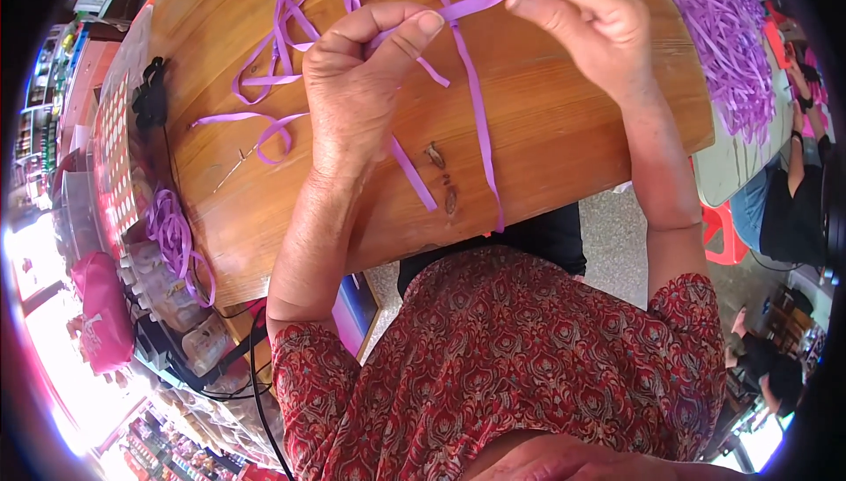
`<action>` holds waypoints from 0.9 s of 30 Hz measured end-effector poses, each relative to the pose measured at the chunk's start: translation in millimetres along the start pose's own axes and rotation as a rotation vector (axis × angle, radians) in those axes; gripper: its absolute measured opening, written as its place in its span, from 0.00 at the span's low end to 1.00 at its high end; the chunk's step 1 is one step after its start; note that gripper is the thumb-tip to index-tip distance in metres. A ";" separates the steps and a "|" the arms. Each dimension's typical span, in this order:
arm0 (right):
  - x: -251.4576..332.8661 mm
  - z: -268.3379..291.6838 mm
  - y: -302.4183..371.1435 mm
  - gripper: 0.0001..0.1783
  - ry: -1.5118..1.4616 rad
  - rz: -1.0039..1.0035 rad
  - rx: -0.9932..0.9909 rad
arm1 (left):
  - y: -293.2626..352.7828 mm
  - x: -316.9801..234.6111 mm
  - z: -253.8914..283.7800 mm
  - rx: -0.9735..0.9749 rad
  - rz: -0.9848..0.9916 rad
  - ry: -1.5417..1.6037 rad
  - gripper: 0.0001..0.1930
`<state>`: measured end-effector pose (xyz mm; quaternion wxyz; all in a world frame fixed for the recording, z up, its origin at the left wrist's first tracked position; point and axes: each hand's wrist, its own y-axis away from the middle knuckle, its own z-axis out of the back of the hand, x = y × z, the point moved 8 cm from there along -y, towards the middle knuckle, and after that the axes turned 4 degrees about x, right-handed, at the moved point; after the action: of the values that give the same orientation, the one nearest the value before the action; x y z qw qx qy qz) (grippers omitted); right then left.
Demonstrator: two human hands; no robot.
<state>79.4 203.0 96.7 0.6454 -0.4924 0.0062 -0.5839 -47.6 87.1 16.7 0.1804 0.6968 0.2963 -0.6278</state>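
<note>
Red patterned cloth, the person's top [529, 349], fills the view at six o'clock, nearest the camera. Beyond it the wooden table [564, 137] stretches toward twelve. A long purple ribbon [477, 119] runs down it from twelve o'clock to the near edge, probably laid out straight so it does not tangle.

At eleven o'clock the left hand [361, 75] pinches a purple strip [476, 7] between thumb and forefinger, which seems meant to steady it while its end points toward one o'clock. There the right hand [589, 27] is spread, thumb and fingers parted around that end; whether the thumb touches it I cannot tell. The strip crosses the long ribbon, but a join is not clear.

Loose purple loops [282, 31] lie past the left hand at eleven, and a slender pale tool [236, 166] between nine and ten. A ribbon bundle [172, 234] sits at nine on the table's edge, perhaps to free the middle.

Farther off, at two o'clock, a pale second table [736, 168] carries a big purple heap [718, 58], likely kept within reach. A red stool [727, 238] stands at three.
</note>
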 end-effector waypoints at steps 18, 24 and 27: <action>4.3 -9.1 26.1 0.08 0.104 0.761 -0.099 | -2.7 3.5 1.3 -0.009 0.055 -0.147 0.04; -54.9 -55.2 35.1 0.10 -0.847 -0.464 0.311 | 1.2 8.5 -18.0 0.034 0.030 0.073 0.06; -57.6 -60.4 36.8 0.12 -1.151 -0.460 0.188 | 2.8 10.7 -14.8 0.022 -0.018 0.150 0.06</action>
<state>53.3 202.6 9.3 0.4436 -0.6578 -0.4999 -0.3473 -34.1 96.2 8.0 0.1446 0.7412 0.3082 -0.5785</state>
